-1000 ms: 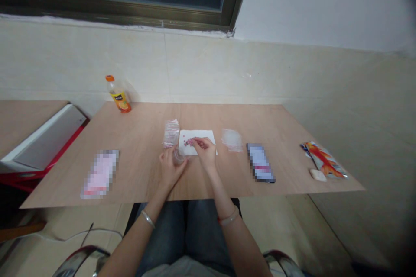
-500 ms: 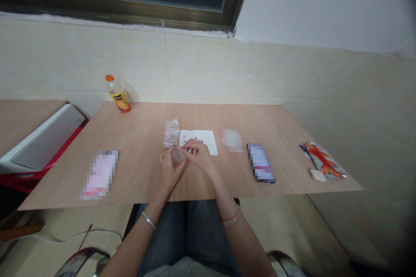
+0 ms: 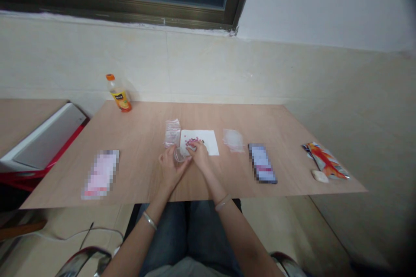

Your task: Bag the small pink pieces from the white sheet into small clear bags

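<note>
Left hand (image 3: 169,168): grip closed around a clear, glossy plastic holder (image 3: 179,154), see-through walls, bag or cup too small to tell. It sits just left of the right hand (image 3: 200,156), over the table (image 3: 139,130) of smooth, pale wood-grain board. Right grip: fingertips drawn in low at small pink and dark pieces (image 3: 189,141); can't tell if one is pinched. Pieces lie scattered, just beyond that grip, on a flat, white, four-sided sheet (image 3: 210,142).

Beyond left grip: crinkly, shiny clear plastic sleeves (image 3: 172,132), beside the sheet. Right of right grip: flat, cloudy, squarish plastic bags (image 3: 233,140), then a dark-edged slab phone (image 3: 262,163), farther out a glossy orange-patterned packet (image 3: 327,160) and a rounded white case (image 3: 320,176). Well left of left grip: blurred pinkish rectangle (image 3: 101,174); farther back, upright orange-capped clear bottle (image 3: 120,95).
</note>
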`<state>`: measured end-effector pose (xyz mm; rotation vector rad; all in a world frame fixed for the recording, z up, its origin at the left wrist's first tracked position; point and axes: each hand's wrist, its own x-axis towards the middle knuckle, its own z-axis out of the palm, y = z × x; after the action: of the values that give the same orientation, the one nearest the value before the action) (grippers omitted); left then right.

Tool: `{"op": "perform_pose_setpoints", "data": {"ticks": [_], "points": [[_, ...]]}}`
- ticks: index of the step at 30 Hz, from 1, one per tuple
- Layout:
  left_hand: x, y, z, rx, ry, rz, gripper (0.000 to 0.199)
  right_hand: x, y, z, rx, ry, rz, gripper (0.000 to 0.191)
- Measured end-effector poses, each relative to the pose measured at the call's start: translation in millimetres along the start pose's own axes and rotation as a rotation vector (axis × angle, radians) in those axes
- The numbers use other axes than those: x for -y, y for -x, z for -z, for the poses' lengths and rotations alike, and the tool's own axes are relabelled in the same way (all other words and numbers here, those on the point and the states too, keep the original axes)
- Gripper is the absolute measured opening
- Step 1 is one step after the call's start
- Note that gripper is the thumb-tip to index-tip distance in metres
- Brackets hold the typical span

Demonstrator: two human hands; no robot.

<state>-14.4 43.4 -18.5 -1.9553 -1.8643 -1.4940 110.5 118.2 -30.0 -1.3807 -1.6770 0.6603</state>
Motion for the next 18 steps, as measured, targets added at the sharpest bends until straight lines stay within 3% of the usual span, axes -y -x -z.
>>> {"op": "perform_pose_setpoints", "data": {"ticks": [9,14,18], "points": [[-3.0,-0.8,1.5,0.016,-0.026,-0.017,0.067,5.0,0.8,-15.1,-0.045,0.086,-0.093,0.012],[-1.0,-0.3,-0.4,0.008,-0.036,0.077,0.066,12.0,5.4,-14.1,-0.129,-0.063,-0.101,0.014],[1.6,0.0,-2.8,-0.003,-0.055,0.105,0.069,31.3,8.2,-4.8,-0.254,-0.231,-0.102,0.013]]}}
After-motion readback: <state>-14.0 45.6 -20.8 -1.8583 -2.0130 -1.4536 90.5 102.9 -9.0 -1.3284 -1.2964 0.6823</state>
